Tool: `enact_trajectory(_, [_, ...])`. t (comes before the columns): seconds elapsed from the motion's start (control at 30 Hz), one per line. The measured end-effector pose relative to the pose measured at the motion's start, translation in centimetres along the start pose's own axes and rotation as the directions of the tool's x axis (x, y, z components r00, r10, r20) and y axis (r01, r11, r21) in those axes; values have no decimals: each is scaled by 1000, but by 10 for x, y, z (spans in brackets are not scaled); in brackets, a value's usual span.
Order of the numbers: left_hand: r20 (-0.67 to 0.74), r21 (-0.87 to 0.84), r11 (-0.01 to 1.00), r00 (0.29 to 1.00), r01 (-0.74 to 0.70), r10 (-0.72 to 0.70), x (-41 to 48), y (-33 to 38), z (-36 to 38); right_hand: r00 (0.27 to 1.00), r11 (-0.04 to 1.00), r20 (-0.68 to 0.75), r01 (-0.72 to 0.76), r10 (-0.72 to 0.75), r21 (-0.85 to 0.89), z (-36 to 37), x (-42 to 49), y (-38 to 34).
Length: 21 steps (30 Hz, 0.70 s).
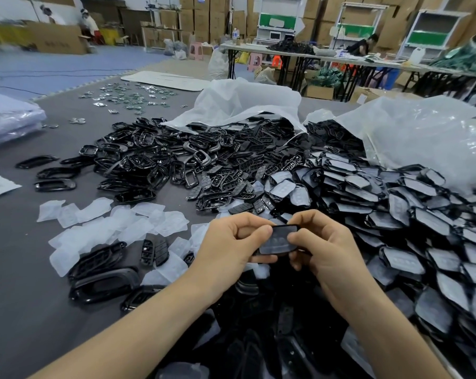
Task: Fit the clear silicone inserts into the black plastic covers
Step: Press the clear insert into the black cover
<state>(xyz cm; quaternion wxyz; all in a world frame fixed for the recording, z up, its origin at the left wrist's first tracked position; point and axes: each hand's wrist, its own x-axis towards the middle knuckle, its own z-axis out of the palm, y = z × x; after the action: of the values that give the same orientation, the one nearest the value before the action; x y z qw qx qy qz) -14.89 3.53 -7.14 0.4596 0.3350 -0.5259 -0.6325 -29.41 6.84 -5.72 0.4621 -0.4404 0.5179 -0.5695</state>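
Pinching one small black plastic cover (284, 227) between them, both hands meet low in the middle of the view, above the near edge of the heaps. The left hand (228, 242) has its thumb laid on the cover's left part and its fingers curled beneath. The right hand (327, 242) presses its thumb on the right part, with its fingers bent round behind. The cover lies crosswise, its long axis running from one hand to the other and dipping a little toward the left. Its hollow face is turned up at the camera. A clear silicone insert (276, 243) lies in that hollow as a pale grey sheet with faint bumps. Both ends of the cover are hidden under the thumbs, so which end points which way cannot be told. To the left, loose clear silicone inserts (108, 225) lie scattered flat on the grey floor mat (26, 269), with a few black frames among them. Beyond the hands a broad heap of empty black plastic covers and frames (176, 160) spreads out from a white plastic bag (247, 102). To the right, covers with inserts in them (395, 214) lie overlapping in a dense heap. This heap lies below a second, clear plastic bag (422, 138).
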Motion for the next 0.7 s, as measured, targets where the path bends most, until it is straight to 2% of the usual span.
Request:
enact_trajectory(0.23, [-15, 87, 994, 998, -60, 62, -1, 1, -1, 999, 1000, 39, -17, 16, 12, 1, -2, -1])
enact_trajectory(0.37, [-10, 120, 989, 997, -81, 83, -1, 0, 0, 1000, 1000, 14, -7, 6, 7, 3, -1, 1])
enact_trajectory(0.7, [-8, 86, 993, 996, -84, 86, -1, 0, 1, 1000, 1000, -13, 3, -3, 6, 3, 1, 4])
